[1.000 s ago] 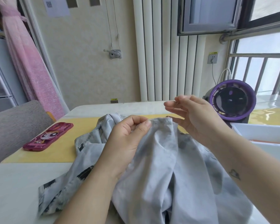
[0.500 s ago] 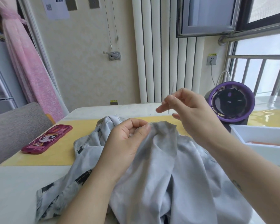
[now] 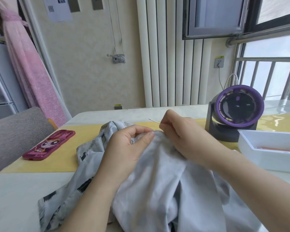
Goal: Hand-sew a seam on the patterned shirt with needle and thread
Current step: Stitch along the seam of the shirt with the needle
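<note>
Shirt [image 3: 166,173], pale grey with dark printed patches, lies bunched on the table [image 3: 15,195], its far part over a yellow mat [image 3: 70,158]. Left hand [image 3: 129,146] pinches a raised fold of the shirt between thumb and curled fingers. Right hand [image 3: 182,136], just beside it, pinches the needle [image 3: 154,121] between thumb and forefinger; the bare end of the needle points up and to the left, clear of the cloth. Thread too fine to make out. The spot between thumb and needle is hidden by the fingers of both hands, so the seam itself cannot be read. Both forearms cross the shirt and cover much of its middle; the heel of the right hand rests on the cloth. Left of the shirt, apart from it: dark-pink phone case [image 3: 49,144] with a cartoon face, flat on the mat. Right, beyond the right hand: purple-ringed fan [image 3: 238,109] on a dark base, with a white tray [image 3: 266,158] just in front of it. Grey chair back [image 3: 15,129] at the table's left edge. White radiator [image 3: 166,64] on the wall behind, pink curtain [image 3: 32,72] far left.
</note>
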Motion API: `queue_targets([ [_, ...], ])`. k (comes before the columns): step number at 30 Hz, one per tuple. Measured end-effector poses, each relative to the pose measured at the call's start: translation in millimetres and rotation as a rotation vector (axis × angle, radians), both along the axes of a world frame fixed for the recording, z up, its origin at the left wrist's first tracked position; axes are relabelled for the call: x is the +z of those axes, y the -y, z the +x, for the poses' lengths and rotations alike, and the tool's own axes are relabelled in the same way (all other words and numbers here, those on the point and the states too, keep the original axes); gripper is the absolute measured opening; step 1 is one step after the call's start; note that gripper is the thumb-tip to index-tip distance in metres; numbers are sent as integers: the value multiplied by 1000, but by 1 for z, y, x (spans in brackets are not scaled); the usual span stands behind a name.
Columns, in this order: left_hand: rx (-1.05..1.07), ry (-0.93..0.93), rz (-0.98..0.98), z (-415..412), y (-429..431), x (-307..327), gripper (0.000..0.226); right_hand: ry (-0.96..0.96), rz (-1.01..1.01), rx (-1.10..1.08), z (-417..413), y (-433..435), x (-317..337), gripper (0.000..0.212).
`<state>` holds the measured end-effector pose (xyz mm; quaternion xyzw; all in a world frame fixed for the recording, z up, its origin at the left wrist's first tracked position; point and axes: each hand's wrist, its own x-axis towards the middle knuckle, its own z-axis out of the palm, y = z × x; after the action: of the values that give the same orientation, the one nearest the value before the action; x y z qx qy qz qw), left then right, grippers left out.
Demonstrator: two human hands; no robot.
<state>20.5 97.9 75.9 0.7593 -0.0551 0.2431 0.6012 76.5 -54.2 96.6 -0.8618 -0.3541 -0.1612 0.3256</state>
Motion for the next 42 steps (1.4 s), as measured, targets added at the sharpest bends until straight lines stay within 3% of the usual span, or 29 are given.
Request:
queue_targets([
  [6,20,-13,-11,0,-3,0,9,167,-169,-143,1,10,12,19],
  [26,-3,-42,-31,-3,-3,4,7,93,-272,-59,-2,13,21,23],
  [36,-67,-80,-145,-3,-5,5,7,104,-263,-33,-3,15,23,23],
  [42,-195,-151,-400,-5,-3,8,8,101,-204,20,-1,14,22,21],
])
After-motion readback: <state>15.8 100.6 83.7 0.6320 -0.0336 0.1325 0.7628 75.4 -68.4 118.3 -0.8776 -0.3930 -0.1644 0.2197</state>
